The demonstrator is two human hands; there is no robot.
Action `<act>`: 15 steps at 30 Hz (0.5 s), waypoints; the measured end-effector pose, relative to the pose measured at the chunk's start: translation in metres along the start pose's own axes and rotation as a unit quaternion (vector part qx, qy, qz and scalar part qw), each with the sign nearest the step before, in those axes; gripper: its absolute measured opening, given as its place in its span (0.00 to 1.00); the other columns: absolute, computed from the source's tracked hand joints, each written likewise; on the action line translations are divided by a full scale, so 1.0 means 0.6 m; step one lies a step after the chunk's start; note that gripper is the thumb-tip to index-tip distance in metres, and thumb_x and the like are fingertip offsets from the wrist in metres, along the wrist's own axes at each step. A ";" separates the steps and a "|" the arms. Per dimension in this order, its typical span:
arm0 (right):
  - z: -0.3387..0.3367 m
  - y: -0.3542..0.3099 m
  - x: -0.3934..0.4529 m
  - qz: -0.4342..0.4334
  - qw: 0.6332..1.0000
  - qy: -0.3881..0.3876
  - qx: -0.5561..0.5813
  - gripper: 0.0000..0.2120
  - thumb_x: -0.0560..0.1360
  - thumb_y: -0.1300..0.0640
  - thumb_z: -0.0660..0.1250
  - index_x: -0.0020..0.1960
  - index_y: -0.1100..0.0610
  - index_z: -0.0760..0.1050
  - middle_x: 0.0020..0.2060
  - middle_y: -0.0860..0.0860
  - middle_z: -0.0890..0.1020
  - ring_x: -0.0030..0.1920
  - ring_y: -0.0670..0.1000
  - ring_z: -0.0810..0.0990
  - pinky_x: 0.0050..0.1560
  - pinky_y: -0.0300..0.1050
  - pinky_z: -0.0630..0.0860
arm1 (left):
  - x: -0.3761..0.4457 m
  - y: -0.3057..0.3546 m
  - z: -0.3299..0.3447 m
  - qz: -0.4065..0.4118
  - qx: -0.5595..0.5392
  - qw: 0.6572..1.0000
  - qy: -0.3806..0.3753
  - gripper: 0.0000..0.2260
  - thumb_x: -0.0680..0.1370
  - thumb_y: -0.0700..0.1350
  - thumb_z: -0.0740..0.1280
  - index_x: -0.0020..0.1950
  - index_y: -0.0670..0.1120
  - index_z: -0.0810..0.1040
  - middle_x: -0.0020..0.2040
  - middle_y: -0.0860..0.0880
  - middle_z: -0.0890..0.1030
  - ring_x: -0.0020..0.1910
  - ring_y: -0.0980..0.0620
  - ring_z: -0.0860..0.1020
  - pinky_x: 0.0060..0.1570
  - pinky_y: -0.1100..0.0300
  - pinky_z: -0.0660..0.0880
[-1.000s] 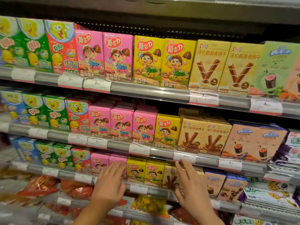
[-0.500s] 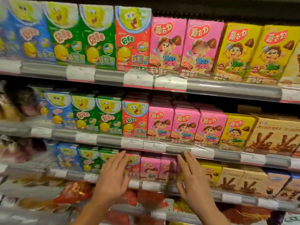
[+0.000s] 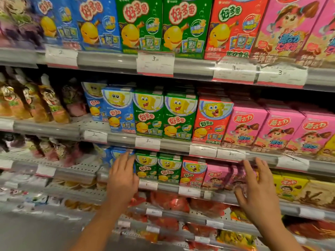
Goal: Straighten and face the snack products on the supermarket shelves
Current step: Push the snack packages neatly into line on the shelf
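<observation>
Reaching up from the lower edge of the frame, two bare forearms lead to the person's hands at the third shelf from the top. The left hand [image 3: 123, 178], lower centre, has its fingers straight and close together, laid over the front of a blue box [image 3: 116, 156] just left of two green boxes [image 3: 158, 167]; whether the fingertips press the carton cannot be told. The right hand [image 3: 257, 192], lower right, is spread with fingers slightly bent, in front of the blurred pink boxes [image 3: 217, 176] and beside a yellow box [image 3: 288, 185]; contact cannot be told, and it grips nothing. Between the hands a red box [image 3: 193, 172] stands upright facing forward, just right of the green boxes. The shelf rail [image 3: 168, 187] under this row carries white price labels. Below it, at the bottom of the frame, lie red bagged snacks [image 3: 168, 201]. One level up, mid-frame, a second row runs blue, green, green, red, then pink cartons [image 3: 282, 129], all upright, with the leftmost blue carton [image 3: 92, 102] set farther back than its neighbour. At mid-left, tall snack bags [image 3: 45, 102] lean to the side. Across the top of the frame the same colour order repeats in the uppermost row of boxes [image 3: 181, 24], cut off by the upper edge.
</observation>
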State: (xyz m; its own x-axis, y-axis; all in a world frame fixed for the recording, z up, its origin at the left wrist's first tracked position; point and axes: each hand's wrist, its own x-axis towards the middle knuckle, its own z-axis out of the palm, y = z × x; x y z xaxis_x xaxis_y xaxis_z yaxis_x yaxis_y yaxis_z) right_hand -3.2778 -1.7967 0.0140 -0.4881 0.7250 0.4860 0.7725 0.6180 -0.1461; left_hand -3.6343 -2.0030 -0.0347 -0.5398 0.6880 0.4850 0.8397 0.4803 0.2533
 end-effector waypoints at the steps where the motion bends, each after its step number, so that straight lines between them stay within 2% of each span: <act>1: 0.001 -0.002 0.000 0.003 1.000 0.003 0.001 0.42 0.69 0.55 0.78 0.78 0.60 0.64 0.77 0.64 0.62 0.78 0.68 0.58 0.71 0.69 0.67 | 0.007 -0.014 -0.002 -0.018 0.017 1.000 -0.010 0.27 0.75 0.45 0.62 0.75 0.42 0.71 0.75 0.41 0.71 0.74 0.38 0.69 0.71 0.38 0.68; 4: 0.001 -0.008 0.002 0.013 1.000 0.009 0.001 0.43 0.68 0.55 0.78 0.78 0.60 0.64 0.76 0.65 0.63 0.78 0.68 0.58 0.71 0.69 0.66 | 0.026 -0.054 -0.002 -0.056 0.051 0.996 -0.049 0.33 0.74 0.43 0.72 0.77 0.41 0.67 0.77 0.39 0.68 0.76 0.36 0.65 0.70 0.36 0.67; 7: -0.001 -0.008 0.002 0.013 1.000 0.009 -0.003 0.43 0.68 0.56 0.79 0.78 0.60 0.64 0.76 0.65 0.64 0.77 0.69 0.59 0.70 0.69 0.67 | 0.045 -0.092 -0.001 -0.076 0.069 0.993 -0.053 0.33 0.72 0.42 0.74 0.76 0.39 0.67 0.75 0.36 0.69 0.75 0.34 0.65 0.70 0.34 0.68; 12: -0.004 -0.010 0.004 0.009 1.000 0.011 -0.014 0.43 0.68 0.57 0.79 0.78 0.60 0.65 0.75 0.66 0.64 0.76 0.70 0.60 0.68 0.71 0.68 | 0.068 -0.145 -0.002 -0.086 0.079 0.991 -0.060 0.31 0.68 0.36 0.76 0.69 0.36 0.73 0.67 0.32 0.75 0.69 0.29 0.71 0.61 0.31 0.73; 15: -0.001 -0.018 0.005 0.013 1.000 0.014 -0.013 0.44 0.67 0.57 0.80 0.78 0.61 0.65 0.74 0.67 0.64 0.76 0.71 0.60 0.67 0.72 0.68 | 0.075 -0.159 -0.010 -0.082 0.094 0.989 -0.076 0.31 0.64 0.33 0.79 0.66 0.37 0.76 0.61 0.34 0.76 0.60 0.30 0.75 0.52 0.34 0.77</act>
State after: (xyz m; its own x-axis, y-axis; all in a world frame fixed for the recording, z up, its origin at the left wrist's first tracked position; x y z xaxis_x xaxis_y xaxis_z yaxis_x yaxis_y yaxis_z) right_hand -3.2871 -1.8014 0.0174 -0.4569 0.7317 0.5058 0.7951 0.5909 -0.1366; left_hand -3.7383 -2.0211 -0.0319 -0.6828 0.6590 0.3153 0.7217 0.6757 0.1506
